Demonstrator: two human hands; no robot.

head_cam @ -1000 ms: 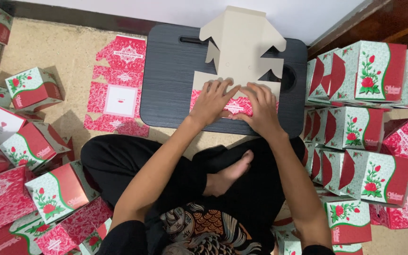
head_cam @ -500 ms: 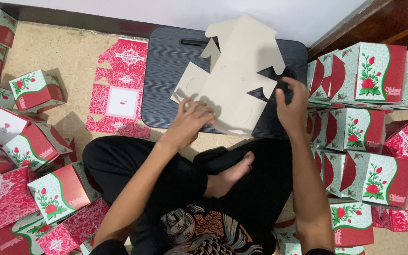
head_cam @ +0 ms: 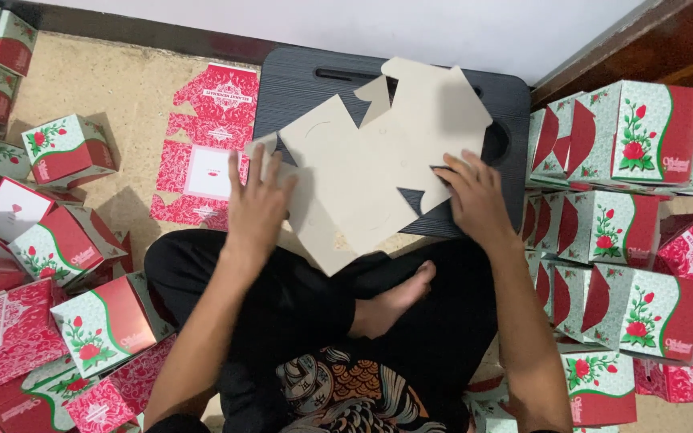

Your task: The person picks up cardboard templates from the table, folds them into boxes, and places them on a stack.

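Here both hands press a flat cardboard cutout (head_cam: 378, 160) plain side up on the black tray (head_cam: 298, 88): left hand (head_cam: 258, 200) and right hand (head_cam: 475, 196) with fingers spread, pinning not gripping, so it lies flat.

Under the flat beige cardboard box blank (head_cam: 378, 172) we lose most of the dark ribbed lap tray (head_cam: 298, 88). Our left hand (head_cam: 260, 204) blurs. The red-and-green rose-printed folded boxes (head_cam: 643, 136) run past the right edge.
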